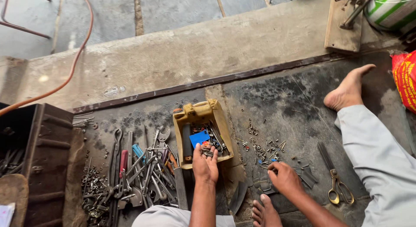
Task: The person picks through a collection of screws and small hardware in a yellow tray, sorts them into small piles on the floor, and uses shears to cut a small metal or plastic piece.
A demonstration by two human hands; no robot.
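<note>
I saw a dirty black floor point(281, 97) by a concrete step point(195, 49). L hand point(205, 163), palm up, cupped small screws at the yellow box point(200, 115). R hand point(284, 178) pinched a tiny bit; couldn't tell what. Dark toolbox point(43, 157) was cut off.

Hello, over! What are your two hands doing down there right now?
Left hand reaching into yellow parts box, fingers on small metal bits. Right hand pinching among loose screws on the floor. Tool pile left, scissors right, both apart.
</note>
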